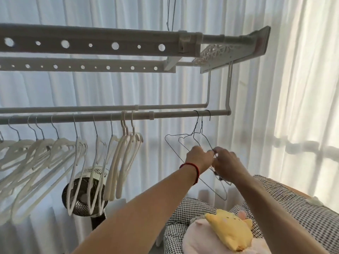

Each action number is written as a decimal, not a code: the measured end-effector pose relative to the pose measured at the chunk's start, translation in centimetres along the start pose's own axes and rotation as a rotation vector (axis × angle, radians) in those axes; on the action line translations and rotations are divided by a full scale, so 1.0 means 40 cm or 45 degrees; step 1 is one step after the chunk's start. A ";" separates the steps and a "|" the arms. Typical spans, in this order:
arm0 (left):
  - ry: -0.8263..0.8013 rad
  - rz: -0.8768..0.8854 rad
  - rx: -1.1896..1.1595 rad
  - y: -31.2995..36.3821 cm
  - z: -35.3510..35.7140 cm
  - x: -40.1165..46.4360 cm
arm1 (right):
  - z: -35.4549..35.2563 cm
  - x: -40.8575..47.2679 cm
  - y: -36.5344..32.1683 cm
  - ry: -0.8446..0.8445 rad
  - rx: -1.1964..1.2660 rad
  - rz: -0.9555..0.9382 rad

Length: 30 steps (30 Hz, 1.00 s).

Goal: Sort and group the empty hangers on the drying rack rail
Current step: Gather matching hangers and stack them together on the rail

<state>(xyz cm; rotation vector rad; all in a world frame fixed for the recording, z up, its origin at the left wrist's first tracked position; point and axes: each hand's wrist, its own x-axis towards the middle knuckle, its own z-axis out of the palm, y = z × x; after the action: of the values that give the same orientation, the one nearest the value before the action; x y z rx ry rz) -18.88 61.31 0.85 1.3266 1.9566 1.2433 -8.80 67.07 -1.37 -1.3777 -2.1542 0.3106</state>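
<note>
Left hand (199,158) & right hand (226,165) both pinch two dark wire hangers (197,140) hooked at right end of rail (174,114), center frame, white hangers (77,162) bunched left, bare rail between, curtain (293,88) behind.

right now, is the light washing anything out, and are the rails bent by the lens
Head view: backlight through the white curtains blows out the right side; the thin wire hangers stay readable as dark lines; the lower rail and perforated upper bars bow slightly from wide-angle distortion.
</note>
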 end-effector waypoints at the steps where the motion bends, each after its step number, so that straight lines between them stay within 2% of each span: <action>1: 0.004 -0.073 -0.105 -0.001 0.021 0.013 | 0.004 -0.004 -0.005 -0.040 0.049 -0.064; 4: 0.089 -0.088 -0.236 -0.022 0.060 0.033 | 0.009 -0.009 -0.002 -0.069 0.096 -0.175; 8: 0.221 0.028 -0.312 -0.060 0.041 0.033 | 0.016 -0.012 -0.002 0.004 0.257 -0.119; 10: 0.126 0.075 -0.339 -0.072 0.014 0.037 | 0.011 -0.009 -0.017 0.035 0.257 -0.129; 12: -0.030 0.025 -0.432 -0.071 -0.009 0.034 | 0.008 -0.011 -0.039 0.028 0.239 -0.186; 14: -0.038 -0.022 -0.463 -0.066 -0.028 0.028 | 0.010 -0.013 -0.065 0.003 0.271 -0.231; 17: 0.135 0.023 -0.397 -0.067 -0.057 0.021 | 0.013 -0.018 -0.100 -0.018 0.403 -0.199; 22: 0.296 0.092 -0.336 -0.078 -0.131 -0.022 | 0.001 -0.018 -0.122 0.065 0.288 -0.157; 27: 0.471 0.108 -0.565 -0.134 -0.247 -0.078 | -0.015 -0.011 -0.098 -0.012 0.296 -0.145; 30: 0.464 0.067 -0.628 -0.162 -0.295 -0.092 | -0.014 -0.008 -0.095 -0.026 0.258 -0.172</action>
<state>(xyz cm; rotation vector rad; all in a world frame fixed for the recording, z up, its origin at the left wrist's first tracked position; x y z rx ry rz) -29.47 52.25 0.52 0.9533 1.6729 1.9481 -11.27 65.03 0.76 -1.1159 -2.1538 0.4774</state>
